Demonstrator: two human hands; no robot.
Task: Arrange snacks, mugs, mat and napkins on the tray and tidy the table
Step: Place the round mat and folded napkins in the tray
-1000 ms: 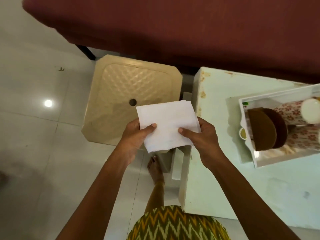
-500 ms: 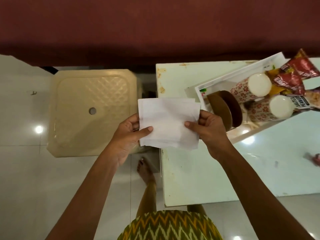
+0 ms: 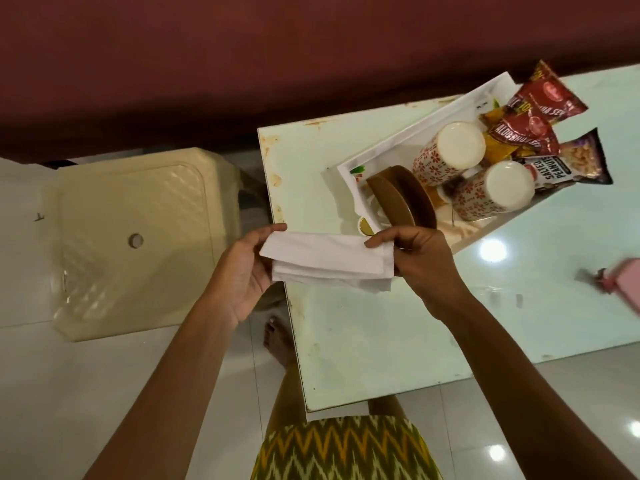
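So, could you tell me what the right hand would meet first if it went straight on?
Likely the brown mat standing at the near end of the tray, just beyond the right hand; depth is unclear.

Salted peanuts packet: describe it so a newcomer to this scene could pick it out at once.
Start at the pale green table, then the white tray on it. At the tray's right end, beside the nearer floral mug, lies the salted peanuts packet; it is dark purple, unlike the red snack packets behind it.
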